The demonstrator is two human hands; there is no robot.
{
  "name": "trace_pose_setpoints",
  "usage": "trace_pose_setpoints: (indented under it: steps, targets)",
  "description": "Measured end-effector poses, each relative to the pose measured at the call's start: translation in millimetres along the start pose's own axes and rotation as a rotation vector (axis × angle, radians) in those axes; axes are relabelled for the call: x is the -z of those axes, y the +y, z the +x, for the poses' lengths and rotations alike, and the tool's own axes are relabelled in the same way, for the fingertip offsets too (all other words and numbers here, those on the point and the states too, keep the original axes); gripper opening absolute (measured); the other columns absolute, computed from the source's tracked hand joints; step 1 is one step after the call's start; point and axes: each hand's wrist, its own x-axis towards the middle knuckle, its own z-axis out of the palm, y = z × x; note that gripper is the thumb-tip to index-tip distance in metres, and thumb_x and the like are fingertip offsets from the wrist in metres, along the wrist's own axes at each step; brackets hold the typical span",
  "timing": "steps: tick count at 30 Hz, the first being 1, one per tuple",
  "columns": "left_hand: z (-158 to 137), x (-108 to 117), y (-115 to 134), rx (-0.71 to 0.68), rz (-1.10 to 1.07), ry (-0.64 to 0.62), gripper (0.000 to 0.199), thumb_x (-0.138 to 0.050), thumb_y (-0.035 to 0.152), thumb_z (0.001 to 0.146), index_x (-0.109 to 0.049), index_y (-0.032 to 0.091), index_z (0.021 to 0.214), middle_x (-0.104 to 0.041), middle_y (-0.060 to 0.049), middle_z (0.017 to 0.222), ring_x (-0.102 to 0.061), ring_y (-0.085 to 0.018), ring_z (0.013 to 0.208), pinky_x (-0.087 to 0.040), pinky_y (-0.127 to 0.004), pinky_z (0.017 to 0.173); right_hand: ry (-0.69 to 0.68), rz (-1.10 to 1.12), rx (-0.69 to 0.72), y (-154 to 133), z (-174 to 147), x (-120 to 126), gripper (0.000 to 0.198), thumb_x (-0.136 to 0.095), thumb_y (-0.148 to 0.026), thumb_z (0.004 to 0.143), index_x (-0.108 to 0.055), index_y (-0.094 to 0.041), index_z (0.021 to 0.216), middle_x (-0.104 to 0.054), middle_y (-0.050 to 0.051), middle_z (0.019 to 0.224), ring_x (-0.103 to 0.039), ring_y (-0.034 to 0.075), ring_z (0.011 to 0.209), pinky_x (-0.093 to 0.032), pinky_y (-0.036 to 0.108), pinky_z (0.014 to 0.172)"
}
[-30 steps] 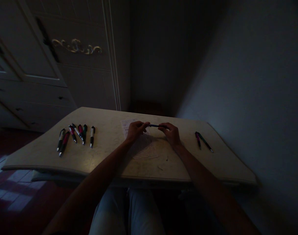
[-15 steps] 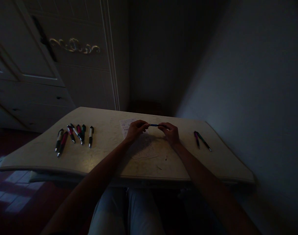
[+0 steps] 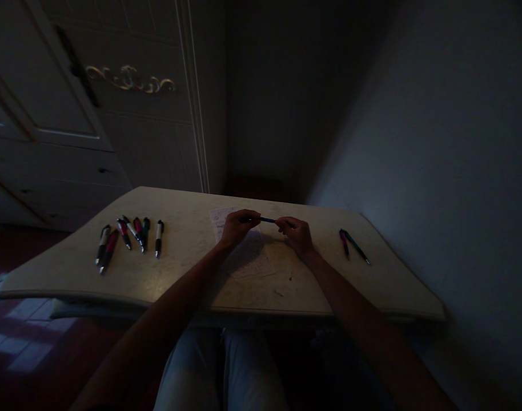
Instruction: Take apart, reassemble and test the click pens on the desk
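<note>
We held the blue pen (image 3: 268, 220) off the tabletop (image 3: 188, 228) by the written-on sheet (image 3: 250, 264), left hand (image 3: 239, 227) and right hand (image 3: 298, 234) pinching opposite ends, long axis near crosswise, right end slightly lower in view, tip direction unreadable, sideways room out to the loose pens (image 3: 124, 233) and pen pair (image 3: 357, 248).
</note>
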Motion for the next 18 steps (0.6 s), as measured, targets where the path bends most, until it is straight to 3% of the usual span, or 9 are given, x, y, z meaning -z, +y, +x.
trace_pose_setpoints:
  steps: [4, 10, 14, 18]
  targets:
    - [-0.8, 0.0, 0.7, 0.016, -0.075, -0.048, 0.026, -0.08, 0.029, 0.063, -0.072, 0.016, 0.085, -0.074, -0.009, 0.096, -0.069, -0.022, 0.089, -0.054, -0.037, 0.085, 0.001, -0.008, 0.019, 0.3, 0.2, -0.9, 0.029, -0.067, -0.047, 0.079, -0.072, -0.018, 0.079, -0.067, 0.002, 0.068, -0.061, 0.018, 0.064, -0.049, 0.03, 0.065]
    - [-0.8, -5.2, -2.4, 0.098, -0.241, -0.1, 0.051, -0.085, 0.033, 0.061, -0.063, 0.013, 0.102, -0.073, -0.012, 0.101, -0.069, -0.021, 0.088, -0.056, -0.036, 0.08, 0.003, -0.057, 0.095, 2.5, 0.0, -2.1, 0.025, -0.065, -0.043, 0.081, -0.071, -0.019, 0.085, -0.071, 0.005, 0.086, -0.063, 0.02, 0.079, -0.05, 0.033, 0.076]
    - [0.5, -5.7, -4.4, 0.139, -0.208, -0.066, 0.054, -0.078, 0.049, 0.068, -0.059, 0.012, 0.104, -0.072, -0.01, 0.087, -0.069, -0.019, 0.074, -0.055, -0.029, 0.062, 0.016, -0.071, 0.137, 0.9, 0.0, -1.5, 0.024, -0.064, -0.042, 0.081, -0.07, -0.019, 0.085, -0.07, 0.005, 0.086, -0.061, 0.02, 0.079, -0.048, 0.033, 0.077]
    - [0.6, -2.1, -2.1, 0.105, -0.027, -0.098, 0.045, -0.069, 0.056, 0.075, -0.064, 0.012, 0.085, -0.067, -0.005, 0.069, -0.061, -0.012, 0.053, -0.048, -0.024, 0.049, 0.02, -0.087, 0.17, -2.5, -2.1, -1.2, 0.023, -0.062, -0.04, 0.084, -0.068, -0.018, 0.086, -0.068, 0.005, 0.085, -0.06, 0.019, 0.079, -0.047, 0.031, 0.076]
